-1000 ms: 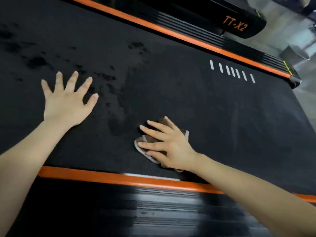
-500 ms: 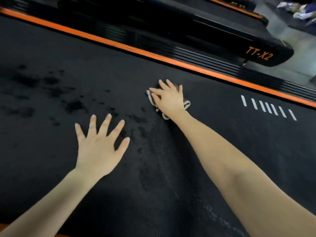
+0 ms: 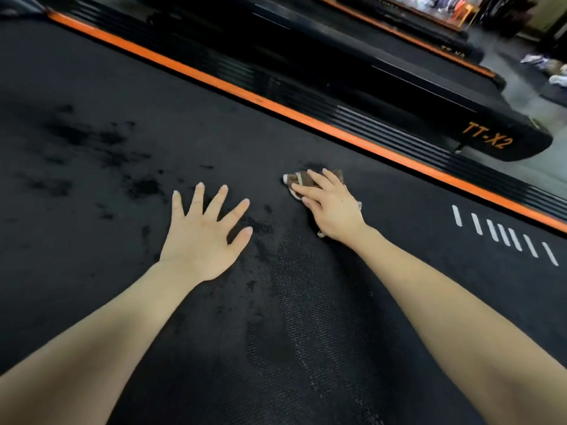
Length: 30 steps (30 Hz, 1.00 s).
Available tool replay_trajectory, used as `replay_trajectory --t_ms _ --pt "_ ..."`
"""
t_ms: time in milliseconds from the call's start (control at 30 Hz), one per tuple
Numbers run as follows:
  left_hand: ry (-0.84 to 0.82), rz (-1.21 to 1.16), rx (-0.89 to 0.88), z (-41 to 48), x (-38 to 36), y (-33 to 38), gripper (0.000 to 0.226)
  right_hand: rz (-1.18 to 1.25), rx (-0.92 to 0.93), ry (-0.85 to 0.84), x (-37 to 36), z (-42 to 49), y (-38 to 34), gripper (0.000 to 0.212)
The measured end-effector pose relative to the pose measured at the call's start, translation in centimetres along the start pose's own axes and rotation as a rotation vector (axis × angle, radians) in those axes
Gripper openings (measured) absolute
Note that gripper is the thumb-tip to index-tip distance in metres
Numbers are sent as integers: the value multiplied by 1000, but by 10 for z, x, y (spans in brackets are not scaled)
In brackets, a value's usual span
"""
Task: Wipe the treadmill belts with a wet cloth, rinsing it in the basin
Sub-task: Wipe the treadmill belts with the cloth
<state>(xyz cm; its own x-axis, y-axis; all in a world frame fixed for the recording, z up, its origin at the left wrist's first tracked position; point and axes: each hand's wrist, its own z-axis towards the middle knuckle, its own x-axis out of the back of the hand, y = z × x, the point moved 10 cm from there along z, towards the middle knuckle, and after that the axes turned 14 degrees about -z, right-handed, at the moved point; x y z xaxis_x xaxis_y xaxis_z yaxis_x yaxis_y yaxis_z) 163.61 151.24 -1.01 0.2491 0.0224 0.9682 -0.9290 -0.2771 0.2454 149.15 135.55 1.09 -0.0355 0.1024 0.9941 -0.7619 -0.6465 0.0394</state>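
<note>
The black treadmill belt fills most of the head view, with dark wet blotches at the left and a damp streak down the middle. My right hand presses flat on a brown cloth with a white edge, near the belt's far side. Most of the cloth is hidden under the fingers. My left hand lies flat on the belt with fingers spread, a little left of the cloth and holding nothing. No basin is in view.
An orange side rail and black ribbed foot strip border the belt's far edge. Beyond it stands another treadmill marked TT-X2. White dashes mark the belt at the right. Grey floor and scattered items lie far right.
My right hand pushed the cloth from the near edge across to the belt's far side, then drew it slightly back. My left hand stayed flat on the belt while the view shifted.
</note>
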Motion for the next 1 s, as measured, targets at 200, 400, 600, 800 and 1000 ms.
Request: replay_trajectory --t_ms 200,400,600,800,1000 --pt "23 -38 -22 -1 6 -1 79 -24 -281 -2 1 33 38 34" --pt "72 -60 -52 -3 10 2 64 -44 -276 41 0 41 38 32" --pt "38 -95 -53 0 9 4 64 -56 -294 49 -4 50 42 32" --pt "74 -51 -70 33 35 26 82 7 -222 51 -2 57 24 32" --pt "36 -70 -66 85 1 55 58 67 107 161 7 -31 11 40"
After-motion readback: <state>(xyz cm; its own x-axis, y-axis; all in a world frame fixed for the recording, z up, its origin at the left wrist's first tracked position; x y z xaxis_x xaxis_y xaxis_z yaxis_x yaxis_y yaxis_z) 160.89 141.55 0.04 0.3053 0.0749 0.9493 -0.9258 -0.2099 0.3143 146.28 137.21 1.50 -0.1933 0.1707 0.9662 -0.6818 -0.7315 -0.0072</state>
